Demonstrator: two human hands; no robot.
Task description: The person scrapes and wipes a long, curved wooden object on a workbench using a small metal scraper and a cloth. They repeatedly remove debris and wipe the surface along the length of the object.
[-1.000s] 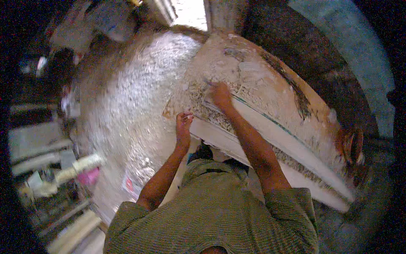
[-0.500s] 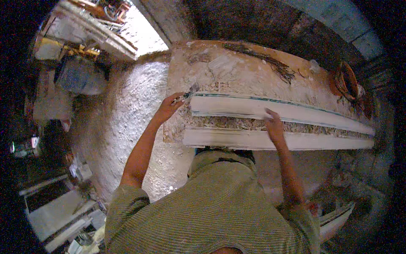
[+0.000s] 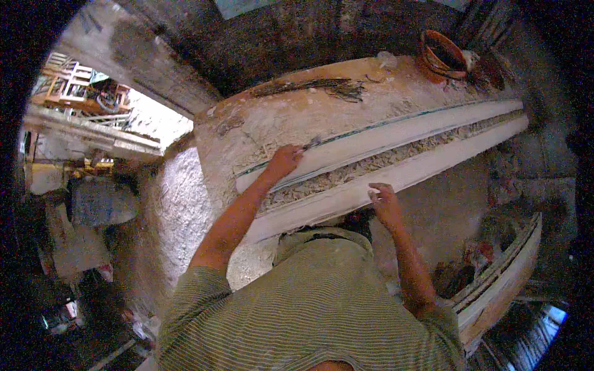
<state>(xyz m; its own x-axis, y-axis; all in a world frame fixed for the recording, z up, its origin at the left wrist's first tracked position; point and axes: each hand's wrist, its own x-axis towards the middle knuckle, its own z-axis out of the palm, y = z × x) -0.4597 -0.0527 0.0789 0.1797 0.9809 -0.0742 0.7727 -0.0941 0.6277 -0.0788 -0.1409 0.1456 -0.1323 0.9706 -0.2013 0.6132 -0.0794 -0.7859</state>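
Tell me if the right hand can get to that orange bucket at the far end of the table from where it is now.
Probably not without stepping sideways. The right hand rests on the near white moulding strip, while the orange bucket sits at the table's far right corner. Nothing blocks the way; it looks beyond arm's reach.

An orange coil (image 3: pixel 440 57) lies at the bench's (image 3: pixel 291 114) far right; dark fibres (image 3: pixel 322 88) lie beyond; another moulding (image 3: pixel 501 281) leans lower right.

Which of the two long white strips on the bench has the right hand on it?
The nearer strip, along the bench's front edge: the right hand rests on it. The left hand is at the farther strip.
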